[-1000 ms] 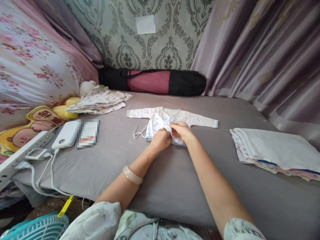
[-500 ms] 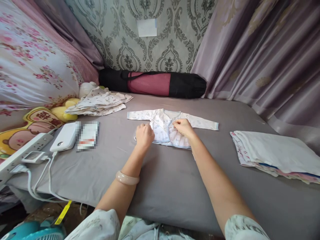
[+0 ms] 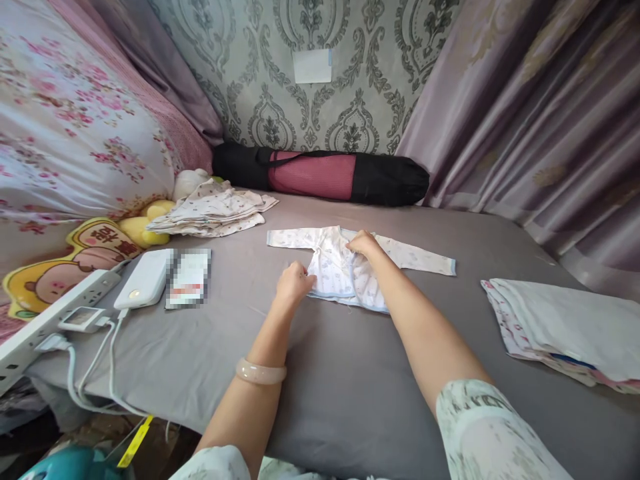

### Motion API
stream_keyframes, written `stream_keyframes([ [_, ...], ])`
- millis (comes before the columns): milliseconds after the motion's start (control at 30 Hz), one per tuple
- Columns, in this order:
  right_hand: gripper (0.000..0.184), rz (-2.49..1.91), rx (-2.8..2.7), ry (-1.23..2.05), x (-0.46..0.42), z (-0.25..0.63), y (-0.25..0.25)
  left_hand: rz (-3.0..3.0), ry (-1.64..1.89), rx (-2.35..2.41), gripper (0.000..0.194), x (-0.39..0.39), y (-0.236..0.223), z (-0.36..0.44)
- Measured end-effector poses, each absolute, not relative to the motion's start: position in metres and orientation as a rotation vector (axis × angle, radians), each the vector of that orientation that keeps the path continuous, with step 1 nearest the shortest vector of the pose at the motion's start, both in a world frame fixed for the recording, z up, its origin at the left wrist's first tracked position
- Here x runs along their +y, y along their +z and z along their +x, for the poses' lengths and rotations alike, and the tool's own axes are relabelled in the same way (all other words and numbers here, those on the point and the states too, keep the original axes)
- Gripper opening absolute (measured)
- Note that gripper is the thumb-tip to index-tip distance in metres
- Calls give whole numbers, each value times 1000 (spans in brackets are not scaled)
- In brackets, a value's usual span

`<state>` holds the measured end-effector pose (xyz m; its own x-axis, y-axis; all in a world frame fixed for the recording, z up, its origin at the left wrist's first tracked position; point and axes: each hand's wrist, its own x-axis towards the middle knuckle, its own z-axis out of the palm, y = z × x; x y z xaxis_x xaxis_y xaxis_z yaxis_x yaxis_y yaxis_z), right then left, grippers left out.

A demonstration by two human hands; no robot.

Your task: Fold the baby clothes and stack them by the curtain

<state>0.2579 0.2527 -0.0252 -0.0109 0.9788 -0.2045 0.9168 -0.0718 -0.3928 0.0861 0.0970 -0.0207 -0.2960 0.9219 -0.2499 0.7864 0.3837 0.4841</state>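
Observation:
A small baby shirt (image 3: pixel 333 270), white with a pale print and light-blue trim, lies front up with both sleeves spread sideways on the grey sheet (image 3: pixel 320 380). My left hand (image 3: pixel 294 283) is closed at its lower left corner, thumb against the hem. Near the neckline, my right hand (image 3: pixel 365 245) pinches the front edge of the shirt between thumb and fingers. My right wrist and forearm cover part of the shirt's right side. A pale bangle (image 3: pixel 261 372) circles my left forearm.
Folded clothes (image 3: pixel 565 327) lie at right, and a pile of printed cloths (image 3: pixel 215 210) at back left. A black and dark-red long bag (image 3: pixel 315 175) lies along the wall. At left are a power strip (image 3: pixel 15 353), cables, a white power bank (image 3: pixel 145 277) and a blurred packet (image 3: pixel 189 277).
My left hand has shifted from a fist to a thumb-out grip at the shirt's corner. My right hand has moved slightly toward the neckline. The whole view has shifted a little.

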Motion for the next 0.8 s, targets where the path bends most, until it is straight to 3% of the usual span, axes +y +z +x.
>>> stream_keyframes([
  [133,24,-2126,-2107,619,249,258,-21,1484,363,2160,28,96,-19,85],
  [367,34,-2060,-2137,273,239,262,-23,1533,267,2151,33,94,-16,82],
  [600,26,-2034,-2063,526,250,275,-32,1615,222,2130,39,89,-5,87],
  [800,30,-2017,-2222,132,234,263,-20,1651,181,2118,32,88,-4,87],
])
